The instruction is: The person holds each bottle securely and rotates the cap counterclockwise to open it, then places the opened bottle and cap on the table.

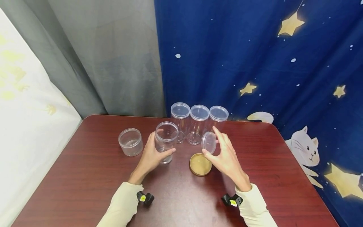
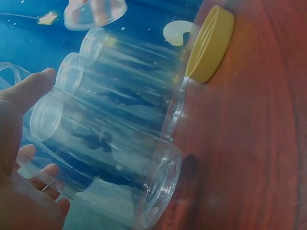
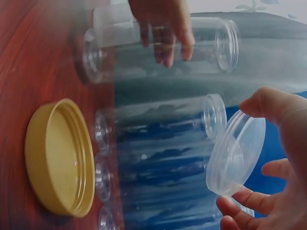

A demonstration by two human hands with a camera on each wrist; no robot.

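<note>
My left hand (image 1: 150, 155) grips a tall clear plastic jar (image 1: 167, 143) from its left side, thumb in front. The jar stands upright with its top uncovered; whether its base touches the table I cannot tell. A clear plastic lid (image 1: 209, 143) is pinched by its rim between the thumb and fingers of my right hand (image 1: 226, 158). That lid is tilted on edge in the air, apart from the jar. Below it, a gold-yellow lid (image 3: 60, 158) lies on the table, hollow side up.
Three tall clear jars with clear lids, among them a middle jar (image 1: 198, 124), stand in a row behind my hands. A short, wide clear container (image 1: 130, 143) is at the left. The reddish-brown table (image 1: 93, 176) ends at curtains (image 1: 204, 63) behind.
</note>
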